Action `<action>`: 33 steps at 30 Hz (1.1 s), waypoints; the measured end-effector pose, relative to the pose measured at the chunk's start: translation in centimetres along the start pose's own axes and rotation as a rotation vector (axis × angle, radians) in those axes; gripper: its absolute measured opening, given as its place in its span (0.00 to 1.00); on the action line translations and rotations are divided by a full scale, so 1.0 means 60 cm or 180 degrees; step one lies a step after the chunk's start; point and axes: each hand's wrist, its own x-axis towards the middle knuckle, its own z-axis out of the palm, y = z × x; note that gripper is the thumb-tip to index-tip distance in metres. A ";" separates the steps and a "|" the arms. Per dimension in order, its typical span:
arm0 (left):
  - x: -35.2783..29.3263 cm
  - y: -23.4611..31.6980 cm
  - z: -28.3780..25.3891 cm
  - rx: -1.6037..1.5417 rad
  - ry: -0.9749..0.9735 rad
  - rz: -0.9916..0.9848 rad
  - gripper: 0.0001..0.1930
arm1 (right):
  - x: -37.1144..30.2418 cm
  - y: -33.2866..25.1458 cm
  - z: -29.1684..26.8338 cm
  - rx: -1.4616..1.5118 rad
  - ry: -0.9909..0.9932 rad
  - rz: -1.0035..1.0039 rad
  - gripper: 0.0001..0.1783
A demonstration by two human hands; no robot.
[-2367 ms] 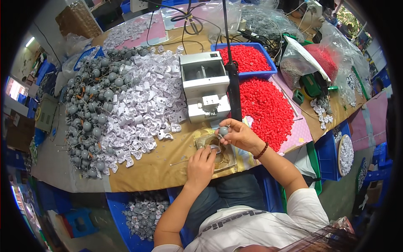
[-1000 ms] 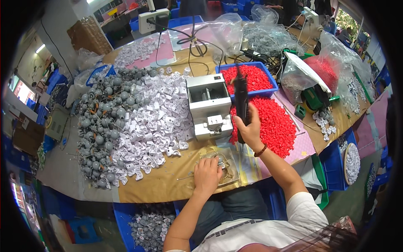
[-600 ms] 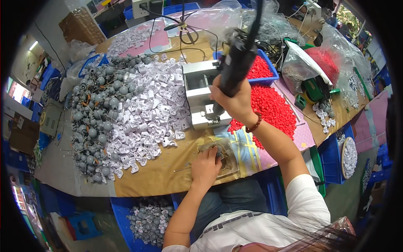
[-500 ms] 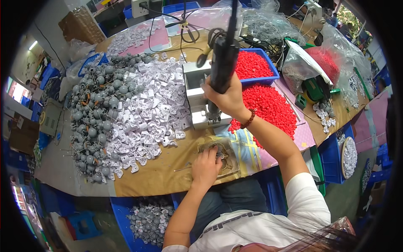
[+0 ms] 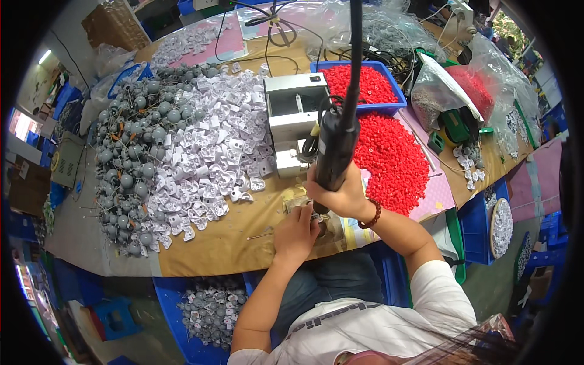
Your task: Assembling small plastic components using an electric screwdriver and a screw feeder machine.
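Note:
My right hand [image 5: 344, 193] is wrapped round a black electric screwdriver [image 5: 336, 146], held upright with its cord running up out of view. The driver's lower end points down at the fingertips of my left hand [image 5: 294, 234]. Those left fingers are pinched together over a shallow work tray [image 5: 336, 244] at the table's front edge. What they hold is mostly covered by the fingers and the driver, so I cannot make it out. Behind the driver stands a white box-shaped device [image 5: 291, 126] with an open top compartment.
White plastic pieces [image 5: 207, 152] are heaped to the left, beside grey round parts with wires [image 5: 131, 152]. Small red parts [image 5: 395, 167] lie to the right, below a blue bin [image 5: 389, 108] of more. A thin metal rod [image 5: 260, 236] lies beside my left hand.
My right hand has brought the screwdriver down and toward me, from the white device to the left fingertips. My left hand has stayed at the tray.

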 end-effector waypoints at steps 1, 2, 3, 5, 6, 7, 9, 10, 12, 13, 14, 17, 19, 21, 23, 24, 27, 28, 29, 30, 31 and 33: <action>0.001 0.000 0.000 0.0006 -0.0017 -0.0020 0.17 | -0.008 0.001 0.001 0.0009 -0.0006 -0.0025 0.24; 0.001 0.000 -0.001 0.0010 -0.0038 -0.0039 0.17 | -0.015 0.002 0.003 0.0019 -0.0013 -0.0050 0.28; 0.001 0.001 0.000 -0.0011 -0.0046 -0.0056 0.17 | -0.019 0.004 0.002 0.0028 -0.0021 -0.0074 0.31; 0.001 0.000 0.001 0.0003 -0.0058 -0.0039 0.17 | -0.023 0.019 -0.005 -0.0159 -0.0207 -0.0186 0.40; 0.000 -0.001 0.002 0.0039 -0.0068 -0.0005 0.17 | -0.028 0.024 -0.006 -0.0162 -0.0197 -0.0218 0.40; 0.001 -0.001 0.002 0.0053 -0.0057 0.0029 0.17 | -0.031 0.026 -0.006 -0.0125 -0.0172 -0.0216 0.38; 0.001 -0.002 0.002 0.0062 -0.0019 0.0077 0.17 | -0.037 0.029 -0.005 0.0000 -0.0118 -0.0166 0.32; 0.000 -0.002 0.002 0.0056 -0.0001 0.0088 0.17 | -0.038 0.027 -0.005 0.0028 -0.0117 -0.0155 0.29; -0.002 -0.003 0.003 0.0038 0.0031 0.0095 0.17 | -0.039 0.020 -0.003 0.0022 -0.0156 -0.0167 0.27; -0.001 -0.005 0.004 0.0022 0.0042 0.0125 0.17 | -0.039 0.021 -0.005 -0.0064 -0.0218 -0.0230 0.27; -0.001 -0.008 0.005 0.0006 0.0047 0.0152 0.18 | -0.040 0.022 -0.006 -0.0146 -0.0276 -0.0289 0.28; -0.003 -0.020 0.012 -0.0039 0.0010 0.0238 0.20 | -0.046 0.031 -0.010 -0.0484 -0.0489 -0.0513 0.32; -0.005 -0.021 0.009 -0.0083 -0.0062 0.0220 0.22 | -0.054 0.035 -0.012 -0.0845 -0.0577 -0.0616 0.27; -0.002 -0.019 0.008 -0.0163 -0.0128 0.0107 0.25 | -0.070 0.054 -0.017 -0.1329 -0.0778 -0.0803 0.24; 0.004 -0.015 0.007 -0.0247 -0.0130 0.0082 0.28 | -0.094 0.080 -0.031 -0.1901 -0.1079 -0.1109 0.25; 0.006 -0.012 0.003 -0.0279 -0.0099 0.0137 0.29 | -0.102 0.094 -0.038 -0.2048 -0.1174 -0.1221 0.26; 0.005 -0.008 -0.015 -0.0017 -0.0232 0.0143 0.31 | -0.099 0.090 -0.049 -0.6322 -0.1189 -0.4337 0.23; 0.002 -0.009 -0.014 0.0002 -0.0278 0.0152 0.31 | -0.091 0.087 -0.054 -0.7021 -0.0837 -0.5133 0.22; 0.001 -0.011 -0.011 0.0022 -0.0290 0.0146 0.31 | -0.089 0.087 -0.057 -0.6953 -0.1198 -0.5306 0.18; 0.001 -0.013 -0.008 0.0042 -0.0299 0.0140 0.30 | -0.085 0.086 -0.059 -0.6883 -0.1563 -0.5471 0.13; 0.000 -0.016 -0.004 0.0066 -0.0280 0.0111 0.30 | -0.079 0.077 -0.057 -0.7225 -0.1681 -0.5968 0.10; -0.001 -0.023 0.004 0.0062 -0.0228 0.0077 0.29 | -0.067 0.069 -0.051 -0.7391 -0.1691 -0.6310 0.05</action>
